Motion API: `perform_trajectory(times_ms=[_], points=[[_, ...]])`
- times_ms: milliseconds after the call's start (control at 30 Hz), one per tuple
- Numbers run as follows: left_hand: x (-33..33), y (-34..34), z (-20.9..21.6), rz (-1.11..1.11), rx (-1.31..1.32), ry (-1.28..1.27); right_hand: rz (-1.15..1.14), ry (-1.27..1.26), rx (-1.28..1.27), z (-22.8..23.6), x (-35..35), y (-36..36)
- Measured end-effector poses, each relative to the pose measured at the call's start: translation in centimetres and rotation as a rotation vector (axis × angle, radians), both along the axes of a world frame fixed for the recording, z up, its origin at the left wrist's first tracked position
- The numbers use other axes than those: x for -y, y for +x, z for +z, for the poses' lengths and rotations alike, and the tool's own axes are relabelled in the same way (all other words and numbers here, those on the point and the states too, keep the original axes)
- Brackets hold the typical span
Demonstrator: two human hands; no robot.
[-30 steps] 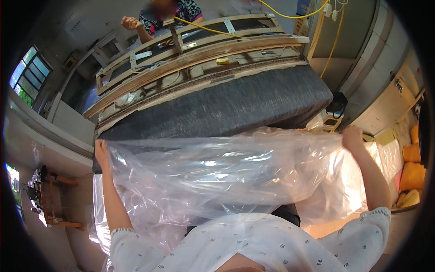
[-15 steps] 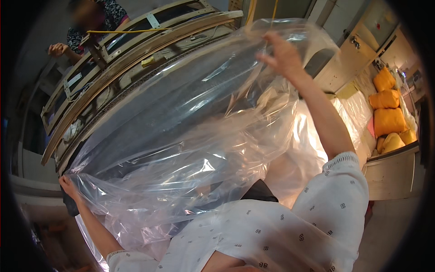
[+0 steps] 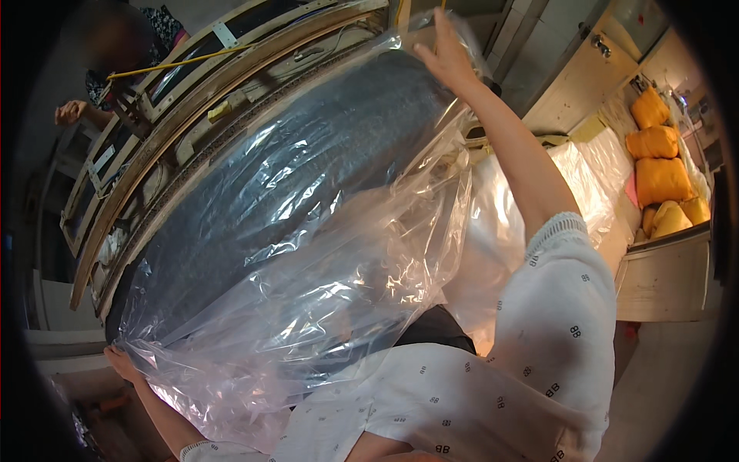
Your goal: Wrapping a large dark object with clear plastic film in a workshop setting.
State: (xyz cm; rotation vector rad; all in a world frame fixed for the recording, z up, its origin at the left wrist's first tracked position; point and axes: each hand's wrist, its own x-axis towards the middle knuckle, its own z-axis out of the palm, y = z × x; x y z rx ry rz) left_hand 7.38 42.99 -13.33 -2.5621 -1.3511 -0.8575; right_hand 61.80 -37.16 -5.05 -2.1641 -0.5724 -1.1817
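Note:
A large clear plastic sheet (image 3: 362, 239) stretches across in front of me, creased and shiny. Its far part lies over a long dark surface (image 3: 308, 131), while the near part hangs loose in folds toward my body. At the lower left, my left hand (image 3: 123, 363) is closed on the sheet's gathered edge, beside the dark surface's left corner. My right hand (image 3: 450, 58) reaches to the far right end, touching the sheet, with its thumb and fingers apart.
Beyond the dark surface stands a long curved wooden frame (image 3: 165, 127) with metal plates and a yellow strip (image 3: 181, 63). A person (image 3: 71, 113) is behind it. Right of me are stacked orange bundles (image 3: 662, 179), more plastic (image 3: 596, 173) and a wooden door (image 3: 573, 85).
My right hand has moved farther away and slightly left. The sheet has come down flatter over the dark surface. My left hand has dropped a little, still holding the edge.

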Motion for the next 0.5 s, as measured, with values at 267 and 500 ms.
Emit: perform_trajectory(times_ms=[267, 500], points=[[-0.6, -0.7, -1.0, -0.11, -0.002, 0.064, -0.008, -0.395, -0.013, -2.5, -0.2, -2.3], [-4.5, -4.4, 0.8, 0.027, -0.056, 0.039, 0.247, -0.628, -0.552, -0.2, 2.1, -7.7]])
